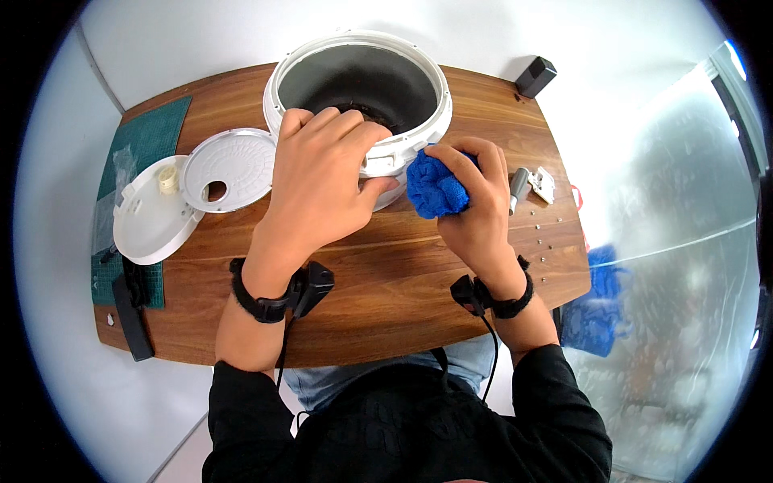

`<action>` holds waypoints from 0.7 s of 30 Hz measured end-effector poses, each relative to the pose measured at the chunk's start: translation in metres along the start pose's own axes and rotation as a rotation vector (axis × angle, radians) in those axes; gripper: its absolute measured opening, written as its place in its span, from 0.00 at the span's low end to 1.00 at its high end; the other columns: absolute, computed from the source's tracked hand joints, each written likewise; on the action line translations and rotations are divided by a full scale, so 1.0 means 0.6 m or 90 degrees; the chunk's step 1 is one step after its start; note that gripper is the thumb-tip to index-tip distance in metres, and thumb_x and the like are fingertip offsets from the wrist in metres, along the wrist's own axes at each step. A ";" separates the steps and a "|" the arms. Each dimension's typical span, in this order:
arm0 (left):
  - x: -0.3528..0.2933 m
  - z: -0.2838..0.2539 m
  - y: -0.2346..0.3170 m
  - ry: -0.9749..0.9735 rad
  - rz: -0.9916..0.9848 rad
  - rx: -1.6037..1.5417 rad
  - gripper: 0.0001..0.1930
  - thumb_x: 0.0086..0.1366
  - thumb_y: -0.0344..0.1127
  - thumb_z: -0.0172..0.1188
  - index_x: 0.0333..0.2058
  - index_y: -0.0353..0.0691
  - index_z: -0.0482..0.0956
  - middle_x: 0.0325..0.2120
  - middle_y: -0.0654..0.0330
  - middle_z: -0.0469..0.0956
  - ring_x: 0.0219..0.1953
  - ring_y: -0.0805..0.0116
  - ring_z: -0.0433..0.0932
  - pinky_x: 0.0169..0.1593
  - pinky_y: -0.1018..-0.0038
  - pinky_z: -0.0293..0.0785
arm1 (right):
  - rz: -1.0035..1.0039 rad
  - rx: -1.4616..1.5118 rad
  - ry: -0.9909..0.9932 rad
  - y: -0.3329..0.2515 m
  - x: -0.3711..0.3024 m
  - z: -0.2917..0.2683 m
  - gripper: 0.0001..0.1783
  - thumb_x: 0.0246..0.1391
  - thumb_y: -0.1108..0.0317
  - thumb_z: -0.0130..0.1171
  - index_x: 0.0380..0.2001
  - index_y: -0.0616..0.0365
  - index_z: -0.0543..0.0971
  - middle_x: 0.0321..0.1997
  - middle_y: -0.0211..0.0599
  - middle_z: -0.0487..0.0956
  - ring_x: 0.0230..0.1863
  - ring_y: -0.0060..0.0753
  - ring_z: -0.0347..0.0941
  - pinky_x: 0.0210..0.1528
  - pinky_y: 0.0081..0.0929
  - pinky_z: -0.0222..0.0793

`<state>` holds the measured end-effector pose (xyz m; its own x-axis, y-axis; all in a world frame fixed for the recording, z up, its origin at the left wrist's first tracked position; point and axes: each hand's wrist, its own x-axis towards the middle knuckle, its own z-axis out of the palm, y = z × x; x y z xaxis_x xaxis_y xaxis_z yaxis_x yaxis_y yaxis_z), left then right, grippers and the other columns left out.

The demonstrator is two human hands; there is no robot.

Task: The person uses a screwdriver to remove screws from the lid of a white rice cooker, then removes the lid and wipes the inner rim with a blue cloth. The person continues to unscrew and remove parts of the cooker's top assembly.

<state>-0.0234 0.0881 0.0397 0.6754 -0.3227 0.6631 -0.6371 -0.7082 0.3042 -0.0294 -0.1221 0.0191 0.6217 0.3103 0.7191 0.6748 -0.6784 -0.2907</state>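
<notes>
A white, round rice cooker body (437,133) without its lid stands at the far middle of the table, its dark grey inside facing up. My left hand (318,181) grips its near rim, fingers over the edge and thumb on the outside by the latch. Bunched in my right hand (477,197) is a blue cloth (435,189), held against or very close to the outer wall, right of the latch. Whether the cloth touches the wall I cannot tell. The left hand hides part of the rim and the inside.
Left of the cooker lie a round white perforated plate (229,165), a white lid shell (153,237) and a cream cap (168,179), partly over a green cutting mat (157,133). On the right are a grey-handled tool (519,183), a small white part (543,185), several screws (543,259) and a black box (536,76).
</notes>
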 end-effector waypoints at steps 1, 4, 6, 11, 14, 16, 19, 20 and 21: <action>0.000 0.000 0.000 0.002 0.002 0.005 0.22 0.42 0.35 0.77 0.38 0.39 0.82 0.31 0.62 0.80 0.37 0.61 0.75 0.48 0.66 0.60 | 0.003 0.000 -0.001 -0.007 0.000 0.001 0.35 0.25 0.85 0.65 0.45 0.53 0.82 0.45 0.41 0.74 0.45 0.49 0.71 0.48 0.40 0.69; 0.000 0.001 -0.001 0.009 0.008 0.016 0.22 0.42 0.35 0.77 0.38 0.39 0.82 0.31 0.62 0.80 0.37 0.62 0.75 0.48 0.66 0.60 | 0.012 0.037 -0.020 -0.022 0.003 0.001 0.35 0.24 0.88 0.64 0.45 0.54 0.82 0.45 0.41 0.74 0.45 0.48 0.72 0.48 0.37 0.69; -0.001 0.001 -0.002 0.013 0.010 0.018 0.22 0.42 0.36 0.78 0.38 0.40 0.82 0.31 0.62 0.80 0.37 0.62 0.75 0.48 0.66 0.60 | 0.024 0.069 -0.036 -0.023 0.003 -0.001 0.36 0.25 0.88 0.64 0.46 0.54 0.82 0.45 0.41 0.74 0.46 0.48 0.72 0.48 0.37 0.70; -0.001 0.001 -0.005 0.000 0.010 0.032 0.21 0.43 0.35 0.77 0.38 0.43 0.83 0.30 0.65 0.79 0.37 0.65 0.76 0.47 0.67 0.60 | 0.038 0.111 -0.064 -0.026 0.004 -0.001 0.37 0.24 0.83 0.66 0.47 0.51 0.80 0.45 0.42 0.73 0.48 0.53 0.69 0.50 0.43 0.68; -0.002 -0.004 -0.004 -0.011 0.016 0.036 0.22 0.43 0.35 0.77 0.40 0.43 0.83 0.31 0.65 0.79 0.38 0.65 0.75 0.48 0.67 0.60 | 0.025 0.105 -0.088 -0.037 0.010 -0.009 0.38 0.23 0.84 0.66 0.48 0.51 0.80 0.45 0.42 0.73 0.47 0.53 0.69 0.49 0.43 0.68; -0.002 -0.008 -0.003 -0.018 0.022 0.029 0.23 0.44 0.33 0.77 0.42 0.43 0.83 0.31 0.64 0.79 0.38 0.65 0.75 0.48 0.67 0.60 | 0.008 0.076 -0.088 -0.044 0.013 -0.008 0.37 0.24 0.83 0.66 0.48 0.51 0.79 0.45 0.42 0.73 0.47 0.52 0.69 0.49 0.43 0.67; -0.003 -0.011 -0.003 -0.032 0.030 0.013 0.24 0.44 0.31 0.76 0.43 0.42 0.82 0.31 0.63 0.78 0.39 0.64 0.74 0.48 0.66 0.60 | -0.013 0.031 -0.091 -0.038 0.013 -0.008 0.36 0.26 0.82 0.66 0.48 0.51 0.79 0.45 0.42 0.72 0.47 0.51 0.69 0.49 0.43 0.66; -0.003 -0.012 -0.004 -0.035 0.030 0.011 0.24 0.44 0.30 0.75 0.44 0.42 0.82 0.31 0.63 0.78 0.39 0.64 0.74 0.49 0.66 0.60 | -0.021 0.016 -0.093 -0.034 0.014 -0.009 0.36 0.27 0.82 0.66 0.48 0.51 0.79 0.45 0.42 0.72 0.47 0.51 0.69 0.49 0.43 0.65; -0.003 -0.013 -0.005 -0.038 0.030 0.009 0.24 0.44 0.29 0.75 0.44 0.42 0.82 0.31 0.63 0.78 0.39 0.64 0.74 0.49 0.66 0.60 | -0.022 0.010 -0.094 -0.031 0.014 -0.011 0.35 0.27 0.81 0.66 0.48 0.51 0.79 0.45 0.42 0.72 0.47 0.51 0.69 0.50 0.43 0.65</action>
<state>-0.0255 0.0957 0.0429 0.6662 -0.3928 0.6339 -0.6637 -0.7000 0.2637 -0.0391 -0.1112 0.0346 0.6495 0.4281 0.6285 0.7017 -0.6557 -0.2785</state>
